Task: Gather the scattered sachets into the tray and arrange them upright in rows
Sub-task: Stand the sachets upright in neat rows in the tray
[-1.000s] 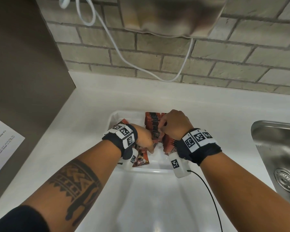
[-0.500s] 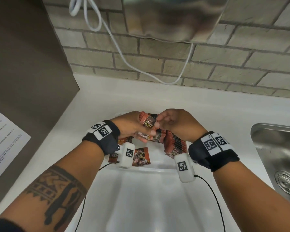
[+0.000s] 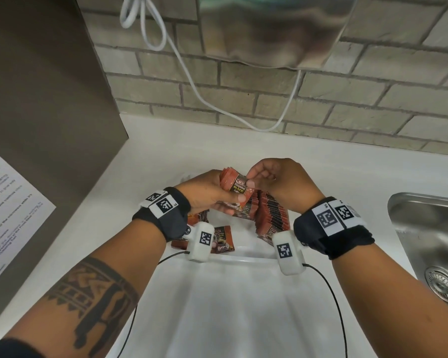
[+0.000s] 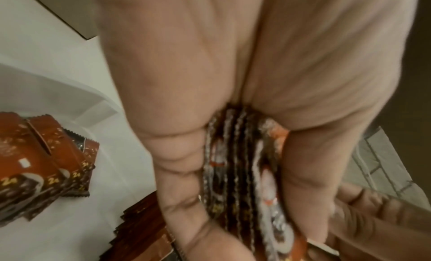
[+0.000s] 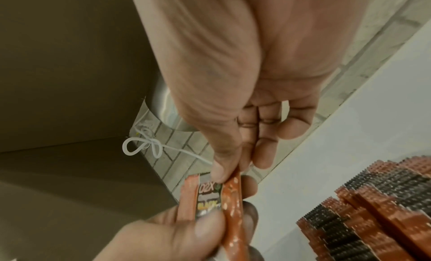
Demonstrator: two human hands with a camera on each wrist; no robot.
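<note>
— Several red-brown foil coffee sachets (image 3: 237, 188) sit bunched in the left hand (image 3: 204, 195), thumb on the front, fingers behind. What does the top one say?

— "D2X" at the top, then "BLACK" in yellow and a smaller word, probably "Coffee". The right wrist view shows the same "D2X" and "BLACK".

— How many are in the bunch?

— I cannot count them exactly. The left wrist view shows about five serrated edges (image 4: 242, 172) packed side by side, but it is blurred.

— And the right hand (image 3: 277, 184)?

— Its thumb and forefinger pinch the near upper corner of the front sachet; the other fingers are curled in.

— Which way does the bunch point?

— Its long axis is tilted, upper end toward the back left and lower end toward the person, printed face up. It is held above the shallow white plastic tray (image 3: 246, 257) on the white counter (image 3: 145, 177).

— What lies in the tray?

— One long row of sachets on edge (image 3: 272, 215), running from the far side toward the near right, leaning; too many to count. A shorter standing group (image 3: 243, 211) sits just left of it. Two or three more lie flat at the near left (image 3: 223, 240), one showing "BLACK", partly hidden by the white wrist camera (image 3: 201, 241).

— Other writing?

— One printed paper sheet (image 3: 8, 210) on the brown panel at left, text too blurred to read.
</note>
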